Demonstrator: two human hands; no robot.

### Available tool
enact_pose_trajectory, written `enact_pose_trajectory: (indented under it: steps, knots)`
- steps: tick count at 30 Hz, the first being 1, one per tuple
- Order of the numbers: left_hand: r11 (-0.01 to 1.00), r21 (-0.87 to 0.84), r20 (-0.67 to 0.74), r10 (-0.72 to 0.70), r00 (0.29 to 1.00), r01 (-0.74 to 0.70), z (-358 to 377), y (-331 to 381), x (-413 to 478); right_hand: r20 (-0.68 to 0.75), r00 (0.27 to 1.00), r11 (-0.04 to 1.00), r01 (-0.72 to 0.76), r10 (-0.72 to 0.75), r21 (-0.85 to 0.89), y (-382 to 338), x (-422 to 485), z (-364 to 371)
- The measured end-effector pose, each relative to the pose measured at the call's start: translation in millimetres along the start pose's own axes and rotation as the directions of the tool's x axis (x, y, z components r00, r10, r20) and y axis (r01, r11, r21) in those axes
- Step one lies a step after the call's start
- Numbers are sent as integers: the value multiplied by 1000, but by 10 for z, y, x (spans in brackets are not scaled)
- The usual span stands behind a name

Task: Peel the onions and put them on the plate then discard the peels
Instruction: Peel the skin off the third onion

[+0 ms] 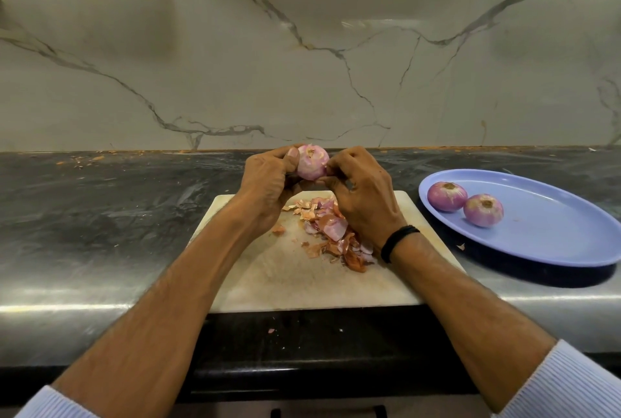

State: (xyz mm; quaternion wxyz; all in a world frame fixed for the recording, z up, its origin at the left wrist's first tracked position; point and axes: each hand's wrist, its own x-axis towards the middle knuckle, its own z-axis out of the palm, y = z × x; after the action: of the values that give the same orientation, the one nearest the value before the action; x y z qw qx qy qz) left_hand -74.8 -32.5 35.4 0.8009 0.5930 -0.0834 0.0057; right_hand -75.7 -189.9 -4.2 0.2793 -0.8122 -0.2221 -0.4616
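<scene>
Two peeled onions (465,203) on plate (554,243), peels (331,233) on board (268,270).

Kitchen work area: a dark, polished stone counter (100,216) runs along a pale wall (302,48) clad in grey-veined, marble-look slabs. A worn, stained cutting board (302,286) lies at the counter's front edge, with a heap of papery onion peels (332,233) on it. Smaller scraps (87,159) dot the counter by the wall. Just right of the board, a blue oval plate (554,243) carries two peeled onions (447,196). Above the board, the left hand (268,189) and right hand (363,202) grip a third onion (312,165).
</scene>
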Motion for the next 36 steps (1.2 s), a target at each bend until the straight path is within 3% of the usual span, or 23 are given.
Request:
enact_pose_trajectory:
  steps: [8, 14, 28, 36]
  knots:
    - [998, 39, -10, 40, 999, -40, -23, -5, 24, -39, 997, 992, -57, 61, 109, -62, 24, -17]
    - [999, 35, 20, 13, 1000, -14, -15, -9, 4, -80, 996, 998, -19, 24, 57, -37, 17, -31]
    - [968, -188, -3, -171, 985, 167, 55, 26, -49, -73, 997, 1000, -5, 3, -26, -52, 27, 14]
    - [924, -335, -31, -208, 978, 186, 102, 50, -63, -35, 993, 989, -108, 113, 105, -110, 16, -25]
